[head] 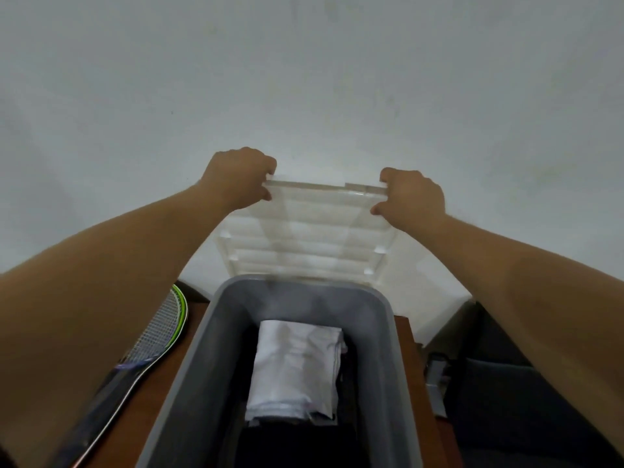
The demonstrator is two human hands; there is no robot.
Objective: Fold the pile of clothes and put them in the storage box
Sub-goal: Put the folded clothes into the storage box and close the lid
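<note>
A grey storage box (202, 359) stands open right below me on a brown wooden table. Inside it lies a folded white garment (293, 366) on top of dark clothes (293, 447). The box's clear ribbed lid (310, 231) stands tilted up behind the box, against the white wall. My left hand (238, 179) grips the lid's upper left corner, thumb in front and fingers curled over the top edge. The upper right corner is held the same way by my right hand (413, 197).
A badminton racket (158, 336) with a green and white frame lies on the wooden table (141, 413) left of the box. A dark seat or bag (513, 410) sits to the right. A white wall (310, 79) fills the background.
</note>
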